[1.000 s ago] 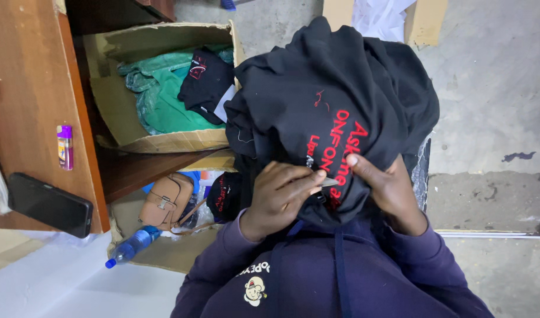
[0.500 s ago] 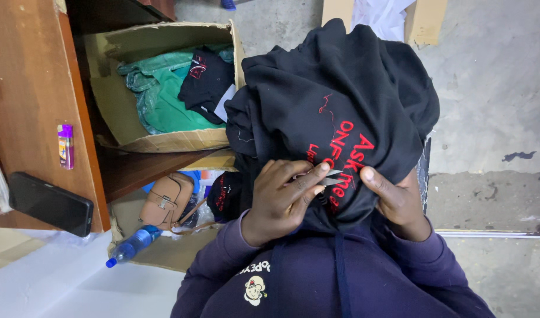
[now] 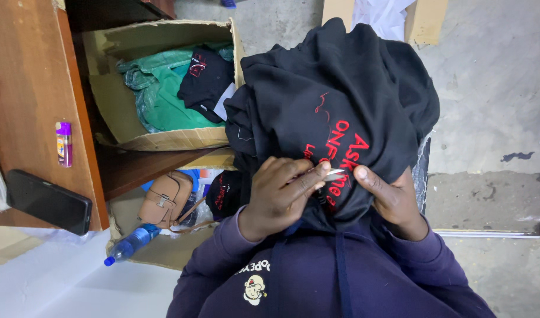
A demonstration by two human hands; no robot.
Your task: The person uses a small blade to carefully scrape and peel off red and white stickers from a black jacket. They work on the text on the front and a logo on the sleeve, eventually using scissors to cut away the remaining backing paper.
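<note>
A black garment (image 3: 340, 88) with red stitched lettering (image 3: 340, 156) is bunched on my lap. My left hand (image 3: 280, 197) pinches a small silver metal tool (image 3: 334, 174), thin like thread snips, with its tip against the lettering. My right hand (image 3: 390, 200) grips the fabric just right of the tool, thumb on top, and holds the cloth taut. My purple sleeves and hoodie (image 3: 317, 277) fill the bottom of the view.
A cardboard box (image 3: 164, 138) with green and black clothes stands on the floor at upper left. A wooden table (image 3: 28, 88) at left bears a purple lighter (image 3: 64, 143) and a black phone (image 3: 48, 201). A tan bag (image 3: 164, 200) and a blue bottle (image 3: 131, 242) lie below.
My left hand's fingers have stretched out over the lettering and the silver tool tip now shows. My right hand slid slightly down along the fabric.
</note>
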